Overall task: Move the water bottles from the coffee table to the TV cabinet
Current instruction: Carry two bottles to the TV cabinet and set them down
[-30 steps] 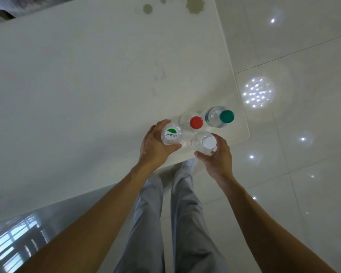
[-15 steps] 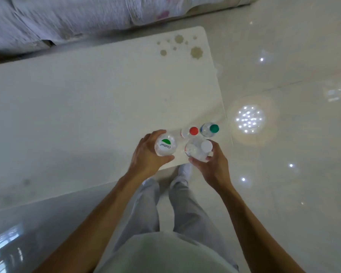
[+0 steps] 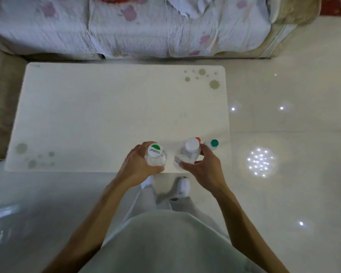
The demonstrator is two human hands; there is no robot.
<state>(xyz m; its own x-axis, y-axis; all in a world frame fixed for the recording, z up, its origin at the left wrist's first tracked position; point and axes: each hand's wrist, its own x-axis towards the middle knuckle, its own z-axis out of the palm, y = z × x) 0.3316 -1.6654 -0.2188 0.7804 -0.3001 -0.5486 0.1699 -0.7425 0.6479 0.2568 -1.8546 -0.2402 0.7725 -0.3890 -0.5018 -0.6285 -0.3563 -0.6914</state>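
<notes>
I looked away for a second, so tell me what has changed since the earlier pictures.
The left hand and right hand, already gripping the green-and-white-capped bottle and white-capped bottle, have lifted them toward the person and apart. The view pulled back, revealing the sofa. The red-capped bottle and green-capped bottle stayed on the coffee table.

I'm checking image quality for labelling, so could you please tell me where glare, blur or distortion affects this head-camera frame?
Head view: a cluster of ceiling-light reflections glares off the glossy floor right of the coffee table; the sofa cover at the top is smeared by motion blur; wide-angle distortion bows the table edges; the bottles in the left hand and right hand stay fairly sharp.
</notes>
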